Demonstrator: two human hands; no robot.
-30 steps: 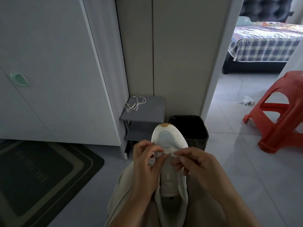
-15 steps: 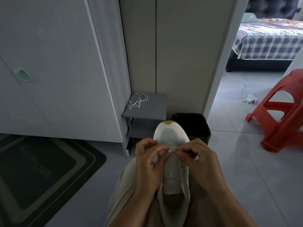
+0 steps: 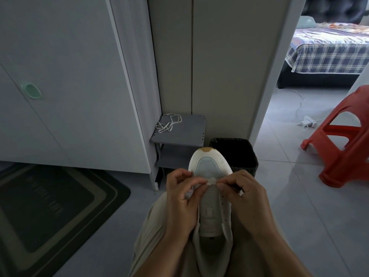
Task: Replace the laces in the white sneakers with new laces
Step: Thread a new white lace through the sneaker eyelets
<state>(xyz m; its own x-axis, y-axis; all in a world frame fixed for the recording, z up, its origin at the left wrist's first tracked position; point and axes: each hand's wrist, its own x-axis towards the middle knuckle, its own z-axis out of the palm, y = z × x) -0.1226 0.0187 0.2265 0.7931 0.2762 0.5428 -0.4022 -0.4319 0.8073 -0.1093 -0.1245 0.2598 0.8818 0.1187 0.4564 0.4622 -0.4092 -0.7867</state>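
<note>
Grey floor tiles point(image 3: 299, 206) spread under me in a hallway corner. Nearest, my legs in pale trousers point(image 3: 151, 226) carry the white sneaker point(image 3: 209, 208). It lies along my lap with its toe pointing away, the tongue bare and the eyelets on its right edge empty.

My left hand point(image 3: 183, 198) and right hand point(image 3: 245, 196) meet over the front of the tongue, just behind the mesh toe. Each grip is clamped on the flat white lace point(image 3: 212, 180). Thumb and forefinger pinch it on either side, and a short stretch runs straight across the shoe between them. Whether it passes through an eyelet I cannot tell.

Past the toe stands a black bin point(image 3: 239, 150), with a low grey shelf point(image 3: 189, 132) just beside it on the left. A loose tangle of white lace point(image 3: 168, 122) lies on the shelf's top, towards the back left corner.

Further left a white cabinet point(image 3: 69, 86) rises, with a dark mat point(image 3: 50, 206) on the floor before it. To the right is a red plastic stool point(image 3: 343, 148). Beyond it, through the doorway, a white charger point(image 3: 307, 122) lies on the tiles and a bed point(image 3: 327, 50) wears a plaid cover.
</note>
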